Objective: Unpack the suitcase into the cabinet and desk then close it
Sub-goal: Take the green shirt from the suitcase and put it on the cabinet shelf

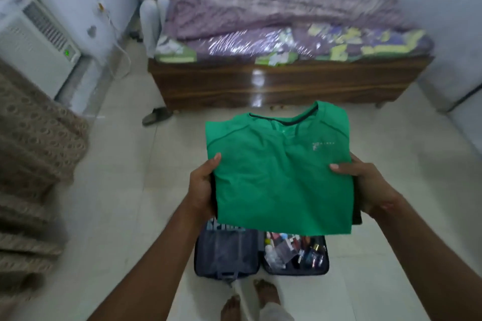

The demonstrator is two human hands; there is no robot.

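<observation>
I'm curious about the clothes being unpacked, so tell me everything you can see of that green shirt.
The green shirt is a folded T-shirt with a dark-trimmed collar, raglan shoulder seams and a small pale chest logo. Its fabric looks smooth and sporty. It lies flat on top of a stack of darker folded clothes, collar pointing away, held above the open suitcase. The left hand and right hand grip the stack's sides, thumbs resting on the green cloth.

Soft, even indoor light fills the room, casting only faint shadows on the pale floor tiles point(125, 190). A bright vertical glare streaks the wooden bed frame point(287, 86), and the plastic-wrapped bedding point(260, 41) glints. The whole picture is motion-blurred (worst at the wide-angle edges, where the air conditioner point(36, 41) bows and smears).
</observation>
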